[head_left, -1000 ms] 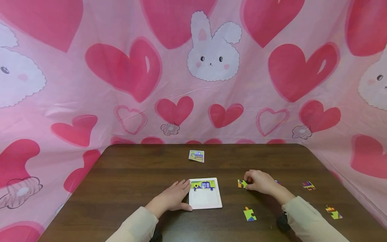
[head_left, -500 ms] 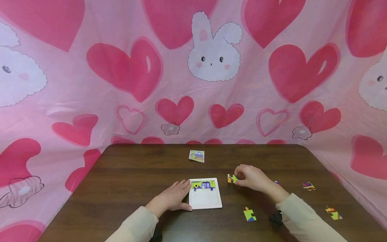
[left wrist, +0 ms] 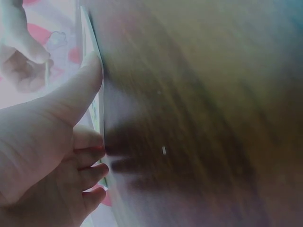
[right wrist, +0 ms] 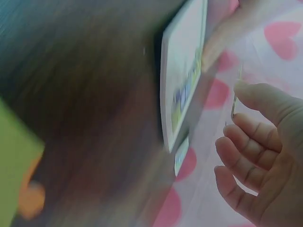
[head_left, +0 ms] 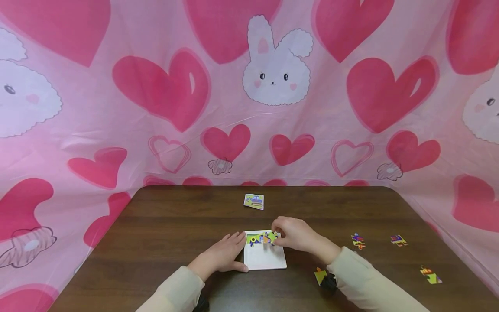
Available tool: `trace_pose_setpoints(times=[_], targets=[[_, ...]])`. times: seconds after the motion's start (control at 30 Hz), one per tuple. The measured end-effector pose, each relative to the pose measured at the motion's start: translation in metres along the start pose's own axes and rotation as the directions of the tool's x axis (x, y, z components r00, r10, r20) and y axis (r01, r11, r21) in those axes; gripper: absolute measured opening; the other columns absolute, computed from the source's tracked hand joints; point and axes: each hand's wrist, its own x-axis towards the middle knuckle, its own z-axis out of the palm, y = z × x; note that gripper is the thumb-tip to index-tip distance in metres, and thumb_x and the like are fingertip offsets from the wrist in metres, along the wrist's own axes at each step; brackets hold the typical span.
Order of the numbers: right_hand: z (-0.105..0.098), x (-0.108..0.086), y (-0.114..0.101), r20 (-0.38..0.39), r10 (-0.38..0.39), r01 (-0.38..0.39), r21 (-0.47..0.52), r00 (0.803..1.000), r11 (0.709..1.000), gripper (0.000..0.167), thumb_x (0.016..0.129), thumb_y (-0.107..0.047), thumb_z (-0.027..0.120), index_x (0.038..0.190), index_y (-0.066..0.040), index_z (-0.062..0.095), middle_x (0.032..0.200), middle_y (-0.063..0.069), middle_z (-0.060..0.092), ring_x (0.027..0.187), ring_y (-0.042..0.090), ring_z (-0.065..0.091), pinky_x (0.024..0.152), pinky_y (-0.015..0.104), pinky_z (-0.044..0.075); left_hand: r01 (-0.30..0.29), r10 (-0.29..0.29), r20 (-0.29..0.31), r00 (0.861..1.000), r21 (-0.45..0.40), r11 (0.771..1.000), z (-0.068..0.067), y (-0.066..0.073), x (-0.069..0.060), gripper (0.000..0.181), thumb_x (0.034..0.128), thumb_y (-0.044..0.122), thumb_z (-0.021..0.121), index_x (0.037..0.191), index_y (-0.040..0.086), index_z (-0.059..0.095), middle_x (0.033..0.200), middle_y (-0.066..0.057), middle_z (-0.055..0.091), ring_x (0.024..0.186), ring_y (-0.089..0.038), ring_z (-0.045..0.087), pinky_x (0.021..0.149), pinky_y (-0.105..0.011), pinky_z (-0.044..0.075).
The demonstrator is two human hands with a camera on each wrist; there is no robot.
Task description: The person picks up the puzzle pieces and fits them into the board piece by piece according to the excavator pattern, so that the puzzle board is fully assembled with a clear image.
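Observation:
A white puzzle tray (head_left: 265, 259) lies on the table with a strip of picture, part of a blue vehicle on green, along its top. My left hand (head_left: 222, 255) rests against the tray's left edge, fingers extended and thumb near the lower corner. Above the tray's top right, my right hand (head_left: 298, 234) pinches a green and orange jigsaw piece (head_left: 270, 237) between thumb and fingertips. The piece covers part of the strip. Seen edge-on in the right wrist view, the jigsaw piece (right wrist: 235, 101) is held clear of the tray (right wrist: 165, 94).
Several loose jigsaw pieces lie to the right: one piece (head_left: 358, 241), another piece (head_left: 399, 240), and a third piece (head_left: 430, 274). A yellow-green piece (head_left: 320, 274) is partly hidden by the right wrist. Behind the tray lies a picture card (head_left: 254, 201). Pink fabric (head_left: 273, 121) hangs behind the table.
My right hand has lifted the jigsaw piece and carried it left, from the table to above the tray. A loose piece formerly behind the right wrist now shows. The left hand has stayed put.

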Motion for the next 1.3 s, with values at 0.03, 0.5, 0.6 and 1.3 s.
trace_pose_setpoints(times=[0.03,0.5,0.6,1.3], targets=[[0.003,0.002,-0.003,0.009,-0.012,0.012,-0.001,1.000,1.000,0.021,0.073,-0.022,0.078,0.083,-0.014,0.063,0.076,-0.004,0.055,0.062,0.007,0.046,0.055,0.023,0.042,0.000,0.000,-0.002,1.000,0.001,1.000,0.000,0.000,0.000,0.083,0.0790,0.052,0.064,0.138,-0.001,0.039,0.145,-0.015,0.032,0.133,-0.029,0.027,0.106,-0.043,0.023],[0.035,0.021,-0.023,0.108,-0.063,0.068,-0.039,0.992,0.997,0.019,0.072,-0.021,0.078,0.080,-0.012,0.063,0.070,-0.009,0.045,0.060,0.006,0.042,0.053,0.022,0.036,-0.020,0.020,-0.020,1.000,-0.015,1.000,-0.002,0.002,-0.003,0.083,0.0789,0.049,0.066,0.137,-0.004,0.039,0.143,-0.016,0.033,0.132,-0.030,0.028,0.105,-0.043,0.024],[0.037,0.023,-0.024,0.120,-0.048,0.053,-0.036,0.992,0.998,0.019,0.072,-0.021,0.078,0.080,-0.013,0.063,0.070,-0.009,0.046,0.060,0.007,0.043,0.054,0.022,0.037,-0.021,0.021,-0.026,0.999,-0.011,1.000,-0.002,0.002,-0.003,0.083,0.0785,0.050,0.066,0.137,-0.004,0.039,0.143,-0.016,0.034,0.132,-0.030,0.029,0.105,-0.043,0.024],[0.040,0.024,-0.020,0.141,-0.090,0.094,-0.024,0.986,0.995,0.011,0.076,-0.017,0.075,0.086,-0.016,0.072,0.071,-0.011,0.049,0.060,0.004,0.042,0.055,0.020,0.038,-0.015,0.015,-0.024,1.000,-0.022,1.000,-0.003,0.001,-0.002,0.083,0.0777,0.049,0.067,0.136,-0.003,0.040,0.143,-0.017,0.034,0.132,-0.031,0.029,0.105,-0.043,0.024]])
